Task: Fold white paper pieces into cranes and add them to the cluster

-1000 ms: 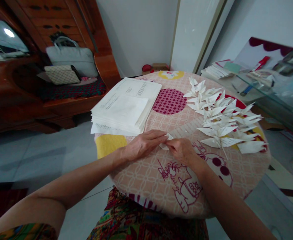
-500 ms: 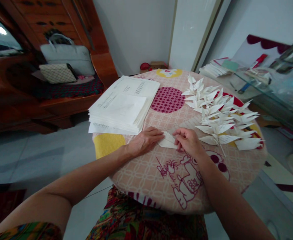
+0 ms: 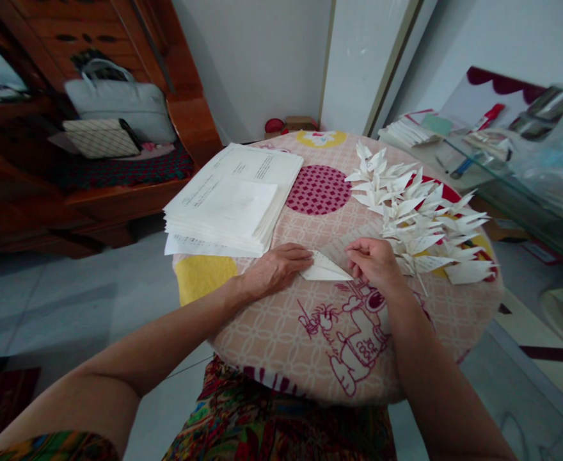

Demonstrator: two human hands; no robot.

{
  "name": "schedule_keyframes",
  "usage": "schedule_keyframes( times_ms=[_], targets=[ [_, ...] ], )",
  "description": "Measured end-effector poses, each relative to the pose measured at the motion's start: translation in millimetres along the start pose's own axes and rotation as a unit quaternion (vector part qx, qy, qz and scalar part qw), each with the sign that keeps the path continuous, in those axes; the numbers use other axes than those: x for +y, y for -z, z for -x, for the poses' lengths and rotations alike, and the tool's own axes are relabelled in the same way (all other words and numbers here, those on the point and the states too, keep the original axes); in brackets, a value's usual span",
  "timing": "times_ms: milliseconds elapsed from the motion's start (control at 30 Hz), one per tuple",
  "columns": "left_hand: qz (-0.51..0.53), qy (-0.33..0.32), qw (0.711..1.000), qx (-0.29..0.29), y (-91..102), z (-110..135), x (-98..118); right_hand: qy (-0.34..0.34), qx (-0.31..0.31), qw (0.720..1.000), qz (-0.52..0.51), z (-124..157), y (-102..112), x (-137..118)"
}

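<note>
Folded paper point(image 3: 327, 267), white with print along its upper edge, lies flat on the near middle of the round bench point(image 3: 272, 339), between the two hands. The left hand point(image 3: 279, 269) rests palm down with its fingers side by side, their tips on the paper's left end; the thumb is hidden, so I cannot tell whether it pinches. The right hand point(image 3: 375, 262) is curled beside the paper's right tip, thumb close to forefinger; I cannot tell whether it grips anything.

On the wooden seat point(image 3: 190, 128) at left are two bags: a grey handbag point(image 3: 118, 105) and, leaning in front of it, a pale crosshatched pouch point(image 3: 100, 139). Their contents are hidden. Past the bench's far edge stand one cardboard box point(image 3: 301, 121) and one round red container point(image 3: 274, 124), insides not visible. A clear plastic bag point(image 3: 562, 163) lies over the glass shelf point(image 3: 507, 198) at right; what it holds is too blurred to tell.

One thick stack of paper point(image 3: 236, 211) stands on the bench's left, a smaller blank sheet on top. A pale lined strip point(image 3: 335, 246) lies just beyond the folded paper, partly covered by the right hand. Pointed paper pieces point(image 3: 418, 221) crowd the bench's right side, well over ten, overlapping too much for an exact count; the right hand stands just in front of their near left edge.
</note>
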State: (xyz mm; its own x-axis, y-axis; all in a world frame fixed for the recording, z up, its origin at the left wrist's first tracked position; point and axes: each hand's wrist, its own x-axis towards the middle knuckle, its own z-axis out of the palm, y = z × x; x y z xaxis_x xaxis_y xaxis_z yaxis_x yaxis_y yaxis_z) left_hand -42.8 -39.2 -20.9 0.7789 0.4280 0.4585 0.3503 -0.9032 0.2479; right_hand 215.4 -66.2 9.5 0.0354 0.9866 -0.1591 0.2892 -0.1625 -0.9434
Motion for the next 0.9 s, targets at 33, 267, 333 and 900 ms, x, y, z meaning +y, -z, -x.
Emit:
schedule_keyframes(
  times_ms=[33,267,333,900],
  targets=[
    [-0.001,0.001,1.0,0.001,0.3,-0.2,0.2,0.018,0.014,0.999,-0.022,-0.7,0.7,0.6],
    [0.008,0.004,1.0,-0.004,3.0,-2.3,2.3,0.077,-0.008,0.994,-0.071,0.7,-18.6,-12.2],
    [0.012,0.002,1.0,-0.002,3.6,-3.3,2.7,0.054,-0.045,0.995,-0.076,0.9,-28.8,-13.6],
    [0.251,0.197,0.947,0.025,18.9,1.2,-37.5,0.095,-0.057,0.935,0.336,8.2,-61.7,-13.8]
  ],
)
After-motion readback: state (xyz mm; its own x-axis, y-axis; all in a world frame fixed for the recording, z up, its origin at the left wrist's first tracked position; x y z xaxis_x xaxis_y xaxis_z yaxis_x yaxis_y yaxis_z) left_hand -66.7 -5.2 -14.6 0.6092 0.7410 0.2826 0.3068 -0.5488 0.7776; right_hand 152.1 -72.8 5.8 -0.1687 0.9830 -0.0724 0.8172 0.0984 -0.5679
